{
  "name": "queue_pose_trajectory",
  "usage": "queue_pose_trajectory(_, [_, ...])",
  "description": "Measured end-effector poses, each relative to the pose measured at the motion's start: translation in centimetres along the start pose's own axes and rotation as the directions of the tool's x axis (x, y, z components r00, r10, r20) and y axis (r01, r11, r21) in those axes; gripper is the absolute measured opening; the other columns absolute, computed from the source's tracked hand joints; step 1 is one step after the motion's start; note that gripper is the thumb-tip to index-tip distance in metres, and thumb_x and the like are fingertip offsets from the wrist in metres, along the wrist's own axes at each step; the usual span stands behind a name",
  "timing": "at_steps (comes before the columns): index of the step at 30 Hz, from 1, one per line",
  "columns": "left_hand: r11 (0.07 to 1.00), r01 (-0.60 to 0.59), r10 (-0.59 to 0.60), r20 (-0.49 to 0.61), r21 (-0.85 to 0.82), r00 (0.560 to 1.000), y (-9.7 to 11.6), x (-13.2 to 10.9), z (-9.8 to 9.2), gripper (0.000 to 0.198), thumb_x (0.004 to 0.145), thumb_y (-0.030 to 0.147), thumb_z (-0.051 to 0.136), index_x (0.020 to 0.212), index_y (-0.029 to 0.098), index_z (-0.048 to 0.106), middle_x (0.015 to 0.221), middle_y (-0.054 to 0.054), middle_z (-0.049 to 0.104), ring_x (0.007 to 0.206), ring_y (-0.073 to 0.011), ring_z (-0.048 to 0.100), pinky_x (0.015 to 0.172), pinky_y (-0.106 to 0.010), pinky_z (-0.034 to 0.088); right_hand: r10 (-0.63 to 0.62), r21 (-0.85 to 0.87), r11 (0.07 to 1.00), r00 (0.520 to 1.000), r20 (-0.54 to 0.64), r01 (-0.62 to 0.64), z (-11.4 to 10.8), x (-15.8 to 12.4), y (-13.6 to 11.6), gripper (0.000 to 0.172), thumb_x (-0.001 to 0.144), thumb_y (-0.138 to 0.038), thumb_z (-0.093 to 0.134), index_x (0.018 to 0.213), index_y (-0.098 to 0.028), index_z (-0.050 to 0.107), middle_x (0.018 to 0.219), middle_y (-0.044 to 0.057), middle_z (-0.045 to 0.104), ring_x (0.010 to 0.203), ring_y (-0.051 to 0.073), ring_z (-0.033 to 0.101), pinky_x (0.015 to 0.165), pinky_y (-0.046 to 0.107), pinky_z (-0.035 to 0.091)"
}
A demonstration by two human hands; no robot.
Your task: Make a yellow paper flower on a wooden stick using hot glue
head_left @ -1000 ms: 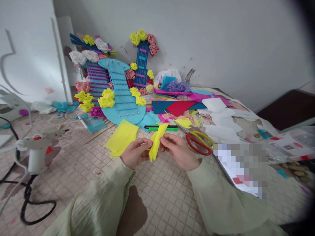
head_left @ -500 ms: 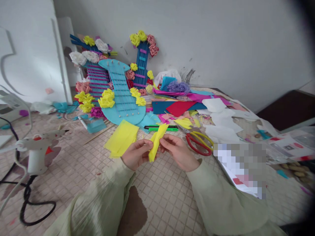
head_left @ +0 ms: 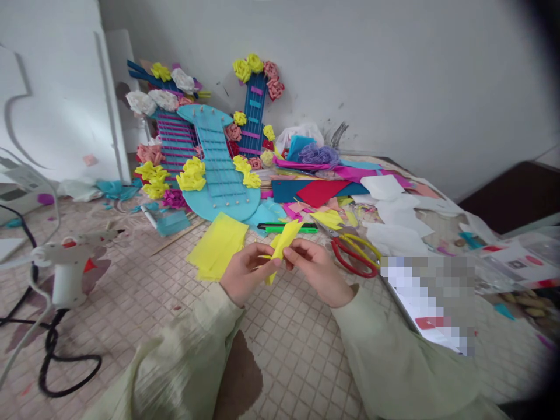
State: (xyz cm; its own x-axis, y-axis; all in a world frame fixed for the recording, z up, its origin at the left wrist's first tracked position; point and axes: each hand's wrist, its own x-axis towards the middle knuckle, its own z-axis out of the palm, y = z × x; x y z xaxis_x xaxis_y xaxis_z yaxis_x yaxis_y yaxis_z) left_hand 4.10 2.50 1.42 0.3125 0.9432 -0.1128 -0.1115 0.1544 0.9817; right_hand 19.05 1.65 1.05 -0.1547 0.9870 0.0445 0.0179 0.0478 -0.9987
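Between my hands is a folded strip of yellow crepe paper [head_left: 286, 236], slanting up to the right. My left hand [head_left: 248, 271] pinches it from the left, the thumb laid across its lower part. On its right edge, the thumb and fingers of my right hand [head_left: 318, 271] are closed on it near the middle. Part of the strip's lower end is hidden behind the left thumb. Flat sheets of yellow paper [head_left: 219, 245] lie on the table just beyond my left hand. A green utility knife [head_left: 301, 228] rests behind the strip.
Scissors with red and yellow handles [head_left: 354, 262] lie right of my right hand. A white glue gun [head_left: 67, 274] with a looped black cable stands at left. Behind, a light-blue cardboard instrument [head_left: 221, 201] with paper flowers leans up. White paper scraps [head_left: 394, 210] lie at right.
My left thumb has moved down and right across the lower part of the yellow strip, covering more of it. My right hand keeps its pinch. The whole view has shifted slightly.
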Motion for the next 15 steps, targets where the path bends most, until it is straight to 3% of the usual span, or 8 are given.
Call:
queue_pose_trajectory(9, [0.999, -0.007, 0.007, -0.006, 0.032, 1.000, -0.55, 0.33, -0.24, 0.019, 0.062, 0.029, 0.062, 0.070, 0.013, 0.054, 0.065, 0.001, 0.055, 0.054, -0.0075, 0.051, 0.047, -0.018, 0.039, -0.008, -0.043, 0.999, 1.000, 0.018, 0.009, 0.07, -0.07, -0.22, 0.013, 0.074, -0.029, 0.052, 0.075, -0.016, 0.056, 0.067, -0.001, 0.052, 0.061, 0.009, 0.049, 0.057, 0.023, 0.040])
queue_pose_trajectory(15, [0.994, -0.078, 0.081, -0.035, 0.076, 0.996, -0.74, 0.36, -0.33, 0.016, 0.063, 0.025, 0.062, 0.069, 0.013, 0.054, 0.065, 0.000, 0.055, 0.058, -0.0086, 0.052, 0.051, -0.019, 0.040, 0.000, -0.038, 0.999, 1.000, 0.016, 0.001, 0.14, -0.05, -0.55, 0.012, 0.073, -0.027, 0.053, 0.072, -0.015, 0.056, 0.064, -0.002, 0.051, 0.061, 0.008, 0.048, 0.058, 0.022, 0.040])
